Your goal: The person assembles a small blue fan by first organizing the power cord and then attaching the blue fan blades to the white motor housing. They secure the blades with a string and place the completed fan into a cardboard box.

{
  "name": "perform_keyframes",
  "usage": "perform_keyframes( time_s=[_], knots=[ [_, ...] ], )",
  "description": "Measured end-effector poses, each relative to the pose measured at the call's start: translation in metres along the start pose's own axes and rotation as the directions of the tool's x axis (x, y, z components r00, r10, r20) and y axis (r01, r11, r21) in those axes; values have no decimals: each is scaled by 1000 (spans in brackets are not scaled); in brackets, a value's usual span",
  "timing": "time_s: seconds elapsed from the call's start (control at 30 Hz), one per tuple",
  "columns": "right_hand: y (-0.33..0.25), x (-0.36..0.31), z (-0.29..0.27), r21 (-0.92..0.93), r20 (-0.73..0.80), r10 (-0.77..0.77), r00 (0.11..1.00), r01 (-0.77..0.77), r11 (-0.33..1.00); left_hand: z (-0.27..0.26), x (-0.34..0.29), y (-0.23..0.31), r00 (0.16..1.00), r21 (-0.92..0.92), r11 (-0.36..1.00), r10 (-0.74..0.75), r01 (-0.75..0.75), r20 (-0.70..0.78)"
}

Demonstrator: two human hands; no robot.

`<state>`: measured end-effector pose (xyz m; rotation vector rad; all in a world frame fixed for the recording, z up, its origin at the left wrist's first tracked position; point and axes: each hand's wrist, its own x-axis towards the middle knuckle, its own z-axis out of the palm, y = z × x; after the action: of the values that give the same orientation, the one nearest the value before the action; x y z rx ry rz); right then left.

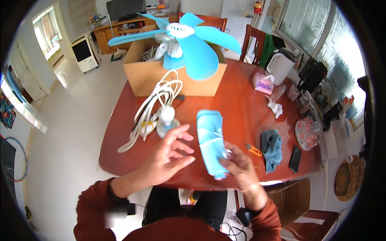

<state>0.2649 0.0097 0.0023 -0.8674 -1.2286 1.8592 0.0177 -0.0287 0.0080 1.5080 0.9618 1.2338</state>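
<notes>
Pinching the lt-blue curved bundle (pixel 211 140) near its lower R edge, the person's R hand (pixel 241 166) holds it over the near side of the red table (pixel 241 104). L hand (pixel 171 154) is spread, fingers curved, near the bundle but apart. Beyond it I see a white base (pixel 166 116) w/ looped cord (pixel 152 97); farther back, a blue-bladed fan (pixel 197 56) at the mouth of a cardboard box (pixel 161 80).

Glossy blue plastic fan blades (pixel 199 58), smooth plastic bundle (pixel 209 130) with shiny clear wrap, matt cardboard box (pixel 138 78), polished wooden desk (pixel 247 112), rough matt cloth (pixel 272 152)
</notes>
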Motion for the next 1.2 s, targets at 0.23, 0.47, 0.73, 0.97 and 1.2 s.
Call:
perform_keyframes(
  time_s=[0.23, 0.47, 0.73, 0.97, 1.2],
  knots=[
    [-101, 39, -63, 57, -137, 0, 991, 8, 998, -98, 105, 40, 961, -339, 903, -276, 263, 9],
    [-154, 77, -82, 230, -174, 190, 966, -147, 962, -110, 175, 39, 936, -610, 743, -353, 274, -9],
    [-220, 78, -60, 139, -244, 266, 933, -237, 961, -120, 197, 23, 910, 570, 805, 97, 167, -403],
    [-251, 87, -54, 66, -185, 267, 946, -259, 964, -123, 250, -5, 825, 268, 963, 175, -30, -538],
    [-271, 108, -61, -114, -159, 311, 937, -331, 937, -134, 249, -2, 889, 788, 611, 315, 79, -334]
  ],
)
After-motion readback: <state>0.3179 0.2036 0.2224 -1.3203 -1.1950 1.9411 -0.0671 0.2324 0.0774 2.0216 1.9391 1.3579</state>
